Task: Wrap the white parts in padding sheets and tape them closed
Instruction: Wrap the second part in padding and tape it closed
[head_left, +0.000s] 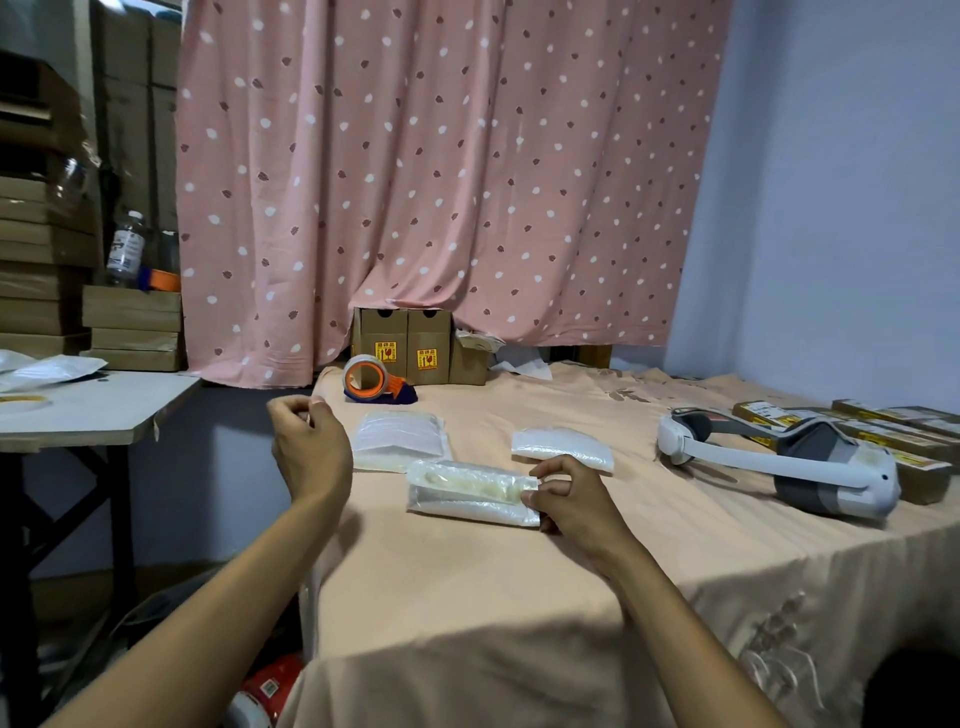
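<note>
Right hand (569, 499) pinches end of wrapped bundle (472, 493) on peach tablecloth (467, 587) — left hand (311, 447) raised, fingers curled together, empty; tape dispenser (374, 382) beyond.

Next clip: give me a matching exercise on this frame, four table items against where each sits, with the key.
Items:
1. tape dispenser
2. wrapped bundle
3. white headset
4. flat padding sheet

Places:
A. at the right hand, its end pinched in the fingers
B. far side of the table, in front of the cardboard boxes
C. right part of the table, beside the long packaged boxes
D. between the dispenser and the bundle, next to the raised left hand

Pairs: 1-B, 2-A, 3-C, 4-D
</note>
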